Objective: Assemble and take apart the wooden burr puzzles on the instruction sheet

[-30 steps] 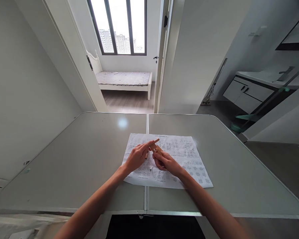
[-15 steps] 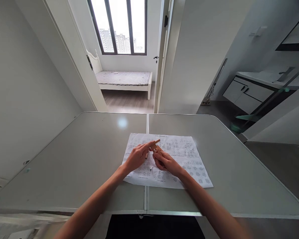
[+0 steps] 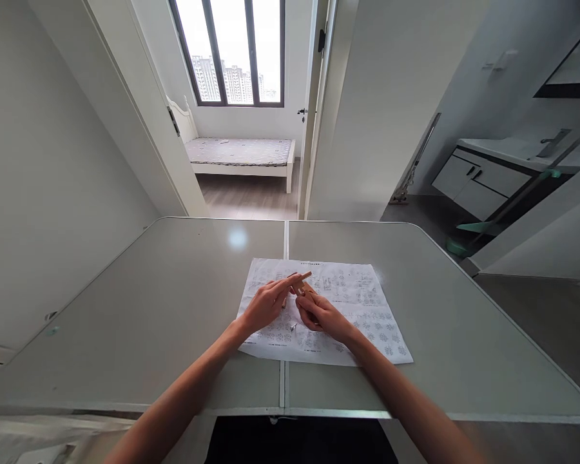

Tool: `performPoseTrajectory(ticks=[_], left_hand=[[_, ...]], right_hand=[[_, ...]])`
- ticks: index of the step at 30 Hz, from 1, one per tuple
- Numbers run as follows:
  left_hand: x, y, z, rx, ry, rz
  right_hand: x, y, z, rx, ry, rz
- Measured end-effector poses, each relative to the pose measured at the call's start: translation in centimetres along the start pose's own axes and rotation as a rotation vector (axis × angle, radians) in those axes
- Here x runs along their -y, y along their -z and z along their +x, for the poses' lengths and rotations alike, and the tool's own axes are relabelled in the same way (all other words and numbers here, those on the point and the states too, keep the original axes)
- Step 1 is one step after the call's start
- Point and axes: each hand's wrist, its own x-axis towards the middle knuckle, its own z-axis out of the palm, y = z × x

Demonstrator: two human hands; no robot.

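Note:
Both of my hands meet over the middle of a printed paper sheet [image 3: 367,322] covered in small diagrams. My right hand [image 3: 321,314] is closed round a light-brown wooden piece [image 3: 305,289] that looks notched. My left hand [image 3: 267,300] presses against it from the left, its long fingers laid along a thin wooden stick [image 3: 307,275] whose tip sticks out past them. Under the left fingers another bit of wood [image 3: 284,303] shows. How the pieces join is hidden by the fingers. A small shiny object [image 3: 292,327], too small to name, lies on the sheet below the hands.
The sheet lies on a grey-green table [image 3: 140,309] with a seam [image 3: 282,386] down its middle and a pale rim. Beyond the far edge stand a doorway, a bed [image 3: 241,152] and a window. A washbasin cabinet [image 3: 483,180] is at the right.
Almost nothing differs. The hands and the wooden pieces have shifted only very slightly over the sheet, with the same hold.

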Motion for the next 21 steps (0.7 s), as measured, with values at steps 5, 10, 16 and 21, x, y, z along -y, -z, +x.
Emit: performPoseTrajectory(ticks=[5, 10, 16, 21], left_hand=[[0.5, -0.3, -0.3, -0.012, 0.012, 0.036], [-0.3, 0.2, 0.0, 0.050, 0.016, 0.011], [-0.3, 0.0, 0.0, 0.042, -0.011, 0.055], [0.2, -0.7, -0.4, 0.074, 0.020, 0.073]], right_hand=[[0.1, -0.1, 0.1, -0.034, 0.005, 0.014], [0.1, 0.1, 0.0, -0.007, -0.018, 0.002], [0.0, 0.0, 0.1, -0.034, 0.004, 0.010], [0.0, 0.0, 0.3, -0.045, -0.001, 0.017]])
